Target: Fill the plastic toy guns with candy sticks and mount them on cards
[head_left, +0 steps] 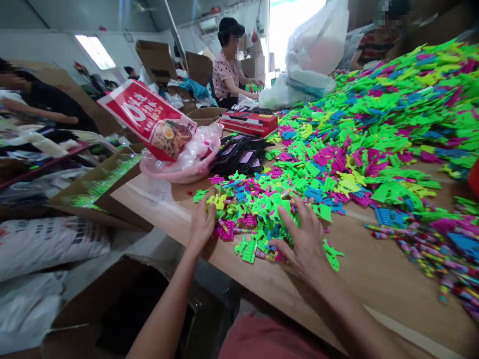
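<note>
Colourful flat plastic pieces (275, 209) in green, pink, blue and yellow lie in a small heap near the table's front edge. My left hand (203, 222) is at the heap's left side, its fingers curled against a yellow piece (218, 200); whether it grips that piece is unclear. Over the heap's right side, my right hand (305, 237) has its fingers spread, touching green pieces and holding none that I can see. A few patterned sticks (264, 255) show among the pieces. One green piece (332, 255) lies beside my right wrist.
A pink basket (179, 174) with plastic bags and a red packet stands left, beside black packs (241, 154). The large pile (411, 114) rises at right, with striped sticks (426, 249) before it. Cardboard boxes (123, 207) flank the table's left edge. Several people sit beyond.
</note>
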{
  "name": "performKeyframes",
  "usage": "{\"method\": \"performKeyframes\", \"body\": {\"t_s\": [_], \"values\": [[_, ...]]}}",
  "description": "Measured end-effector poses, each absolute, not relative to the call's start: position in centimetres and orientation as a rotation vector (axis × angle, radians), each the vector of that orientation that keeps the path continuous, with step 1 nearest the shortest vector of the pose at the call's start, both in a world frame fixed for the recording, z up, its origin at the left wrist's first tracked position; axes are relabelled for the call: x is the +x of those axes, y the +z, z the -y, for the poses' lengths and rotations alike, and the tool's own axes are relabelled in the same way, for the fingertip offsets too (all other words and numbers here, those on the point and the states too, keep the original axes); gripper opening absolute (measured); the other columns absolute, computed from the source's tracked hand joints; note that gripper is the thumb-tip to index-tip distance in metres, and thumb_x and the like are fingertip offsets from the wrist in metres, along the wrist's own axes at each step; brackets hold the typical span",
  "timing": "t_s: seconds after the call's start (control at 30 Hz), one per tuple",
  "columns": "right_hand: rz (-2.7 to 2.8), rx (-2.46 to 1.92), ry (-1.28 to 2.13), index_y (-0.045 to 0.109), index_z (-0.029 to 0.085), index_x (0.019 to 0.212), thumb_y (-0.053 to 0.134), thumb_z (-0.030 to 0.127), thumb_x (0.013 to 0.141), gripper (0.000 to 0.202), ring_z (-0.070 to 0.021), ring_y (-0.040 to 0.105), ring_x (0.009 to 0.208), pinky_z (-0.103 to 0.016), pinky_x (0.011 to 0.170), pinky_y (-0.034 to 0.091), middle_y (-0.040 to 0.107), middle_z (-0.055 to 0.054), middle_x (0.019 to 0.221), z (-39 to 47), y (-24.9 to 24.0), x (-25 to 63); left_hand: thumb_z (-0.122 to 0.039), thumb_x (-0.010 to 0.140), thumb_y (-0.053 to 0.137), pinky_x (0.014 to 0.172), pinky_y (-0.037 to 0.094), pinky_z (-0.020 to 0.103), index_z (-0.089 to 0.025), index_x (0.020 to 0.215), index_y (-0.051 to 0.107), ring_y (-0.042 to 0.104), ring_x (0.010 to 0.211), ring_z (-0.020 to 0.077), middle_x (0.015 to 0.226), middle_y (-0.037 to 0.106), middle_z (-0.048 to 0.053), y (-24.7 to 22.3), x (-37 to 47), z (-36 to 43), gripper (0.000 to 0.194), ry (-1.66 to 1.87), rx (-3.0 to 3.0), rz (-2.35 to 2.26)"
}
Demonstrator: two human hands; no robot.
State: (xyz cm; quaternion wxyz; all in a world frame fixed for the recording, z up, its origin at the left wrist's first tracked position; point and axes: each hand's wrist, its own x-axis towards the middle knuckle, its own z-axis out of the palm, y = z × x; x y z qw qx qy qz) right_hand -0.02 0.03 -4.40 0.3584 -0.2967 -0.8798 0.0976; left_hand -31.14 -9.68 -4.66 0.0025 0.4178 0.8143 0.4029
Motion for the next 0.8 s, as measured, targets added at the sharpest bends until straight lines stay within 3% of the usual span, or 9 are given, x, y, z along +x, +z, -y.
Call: {"method": "performKeyframes", "body": {"t_s": [0.13,0.47,0.63,0.73,0.8], "values": [[2.355,-0.814,0.154,0.032,0.033,0.163,0.065,0.049,0.097,0.075,-0.0471,0.021,0.156,-0.074,0.117,0.031,0.026,-0.016,0.171,0.4,-5.1,-0.1,-0.061,0.099,0.04,0.122,0.031,0.06,-0.017,0.151,0.05,0.039,0.151,0.0384,0.153,0.052,0.021,-5.0,-26.4,8.6,0.069,1.101,1.364,-2.58],[2.281,-0.949,0.061,0.019,0.035,0.167,0.06,0.052,0.1,0.08,-0.0416,0.015,0.16,-0.069,0.12,0.03,0.019,-0.013,0.174,-5.2,-6.6,6.2,-0.065,0.096,0.048,0.128,0.015,0.061,-0.014,0.16,0.037,0.002,0.162,0.0425,0.171,0.019,0.026,-5.2,-17.4,4.3,0.083,0.976,1.393,-2.437],[2.267,-0.979,0.029,0.013,0.035,0.168,0.055,0.055,0.102,0.081,-0.0411,0.018,0.16,-0.071,0.118,0.031,0.018,-0.015,0.174,-6.8,-6.7,7.8,-0.061,0.097,0.05,0.126,0.015,0.065,-0.013,0.158,0.039,0.013,0.161,0.0415,0.169,0.025,0.028,-5.1,-15.7,1.4,0.079,1.12,1.344,-2.421],[2.248,-0.93,0.055,0.013,0.036,0.168,0.053,0.052,0.103,0.078,-0.0428,0.016,0.16,-0.076,0.117,0.025,0.014,-0.015,0.175,-5.8,-5.8,7.9,-0.057,0.101,0.044,0.126,0.024,0.06,-0.016,0.155,0.043,0.026,0.159,0.0355,0.166,0.033,0.024,-5.1,-16.3,2.5,0.068,1.357,1.335,-2.373],[2.209,-0.798,0.11,0.018,0.035,0.167,0.055,0.046,0.103,0.075,-0.0415,0.02,0.159,-0.074,0.119,0.025,0.019,-0.015,0.173,-4.4,-4.9,7.9,-0.058,0.1,0.047,0.126,0.028,0.056,-0.019,0.155,0.044,0.032,0.156,0.0331,0.164,0.039,0.021,-4.9,-17.3,4.9,0.067,1.378,1.449,-2.31]]}}
